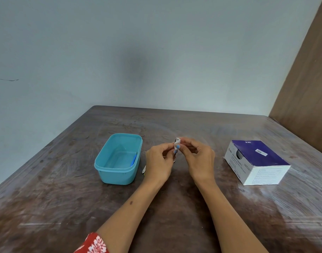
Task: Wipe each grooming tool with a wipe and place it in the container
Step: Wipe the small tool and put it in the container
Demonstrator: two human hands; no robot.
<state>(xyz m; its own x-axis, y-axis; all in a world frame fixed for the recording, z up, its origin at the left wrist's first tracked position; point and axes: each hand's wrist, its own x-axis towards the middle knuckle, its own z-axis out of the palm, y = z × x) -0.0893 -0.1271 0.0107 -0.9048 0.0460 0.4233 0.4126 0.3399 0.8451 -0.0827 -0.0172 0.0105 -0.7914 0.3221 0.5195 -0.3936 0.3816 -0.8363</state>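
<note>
A dark brown, scuffed wooden surface (174,216) carries everything. Toward its right side lies a purple-and-white cardboard box of alcohol swabs (257,161). Left of centre stands an open turquoise rectangular plastic container (118,177), with a slim blue tool (133,159) lying inside against its right wall. Between the two, held above the surface, the left hand (159,161) and right hand (197,157) both pinch a small white folded wipe (177,143) with their fingertips. A small pale object (144,169), mostly hidden, lies just right of the container.

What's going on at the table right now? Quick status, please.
Left hand and right hand both pinch white wipe. Teal container holds one blue tool. Nothing blocks the container.
</note>
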